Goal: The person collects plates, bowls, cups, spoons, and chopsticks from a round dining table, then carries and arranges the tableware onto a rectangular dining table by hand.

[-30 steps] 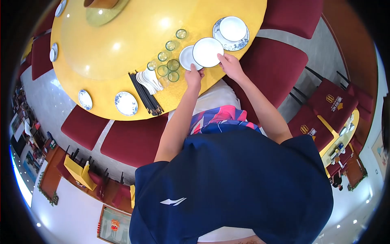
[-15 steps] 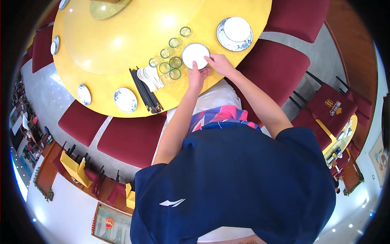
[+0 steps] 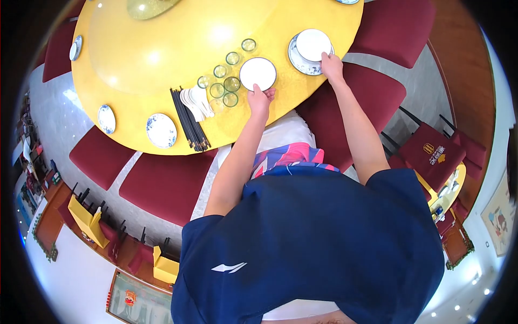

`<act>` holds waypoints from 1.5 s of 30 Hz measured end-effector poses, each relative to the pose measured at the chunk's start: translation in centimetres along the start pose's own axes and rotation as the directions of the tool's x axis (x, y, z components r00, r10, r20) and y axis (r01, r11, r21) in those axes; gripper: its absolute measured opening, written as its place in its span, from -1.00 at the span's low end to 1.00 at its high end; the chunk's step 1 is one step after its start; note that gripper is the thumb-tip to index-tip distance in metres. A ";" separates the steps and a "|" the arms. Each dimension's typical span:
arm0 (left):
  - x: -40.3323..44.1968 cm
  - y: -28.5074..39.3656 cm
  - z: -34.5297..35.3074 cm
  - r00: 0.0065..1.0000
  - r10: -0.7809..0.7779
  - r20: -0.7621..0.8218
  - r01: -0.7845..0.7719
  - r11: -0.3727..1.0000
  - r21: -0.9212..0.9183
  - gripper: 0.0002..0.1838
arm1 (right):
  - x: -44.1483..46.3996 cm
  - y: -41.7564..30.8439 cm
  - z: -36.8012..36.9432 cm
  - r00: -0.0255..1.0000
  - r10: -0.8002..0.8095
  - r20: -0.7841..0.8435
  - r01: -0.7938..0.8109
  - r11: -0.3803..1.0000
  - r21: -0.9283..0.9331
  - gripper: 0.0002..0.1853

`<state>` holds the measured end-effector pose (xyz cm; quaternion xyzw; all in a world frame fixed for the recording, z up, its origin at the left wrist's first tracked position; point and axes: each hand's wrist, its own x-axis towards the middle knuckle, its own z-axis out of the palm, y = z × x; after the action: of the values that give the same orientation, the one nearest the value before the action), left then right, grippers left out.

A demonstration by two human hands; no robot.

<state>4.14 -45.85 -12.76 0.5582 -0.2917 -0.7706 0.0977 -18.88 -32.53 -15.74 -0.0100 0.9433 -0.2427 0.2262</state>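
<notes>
My left hand [image 3: 261, 101] is closed on the near rim of a white dish [image 3: 258, 73] with a thin dark edge, thumb on top and fingers at its side. My right hand [image 3: 331, 67] pinches the near right rim of a white bowl [image 3: 313, 44]. That bowl is over a blue-and-white patterned plate [image 3: 303, 67]; whether it touches the plate I cannot tell. Left of the dish stand several glasses [image 3: 220, 71]. Beyond them lie white spoons [image 3: 195, 104] and a row of black chopsticks [image 3: 186, 120].
The round yellow table [image 3: 232, 135] carries more patterned plates, one [image 3: 161, 130] near its front edge and another [image 3: 107, 119] farther left. Dark red chairs [image 3: 164, 186] ring the table, one [image 3: 356, 110] close by my right arm.
My right hand has left the white dish and moved right to the bowl's rim. My left hand stays on the dish. The bowl sits slightly farther up relative to the plate.
</notes>
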 end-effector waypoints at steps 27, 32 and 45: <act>-3.1 3.9 -0.9 0.990 -0.127 0.054 0.113 0.971 0.211 -0.37 | -7.7 -8.8 1.2 0.769 -0.404 0.496 0.426 0.902 0.075 -0.45; -2.7 3.9 -1.0 0.992 -0.086 0.089 0.056 0.952 0.301 -0.44 | 10.9 -7.7 -5.6 0.983 -0.100 0.152 0.046 0.945 0.323 -0.32; -8.8 3.3 -5.8 0.990 0.029 0.136 -0.107 0.788 0.606 -0.66 | 24.6 -9.9 -6.8 0.989 0.023 -0.147 0.034 0.925 0.378 -0.56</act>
<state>12.02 -46.32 -5.10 0.5016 -0.5504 -0.6628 -0.0780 -44.74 -41.34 -16.25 0.0493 0.8927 -0.4212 0.1523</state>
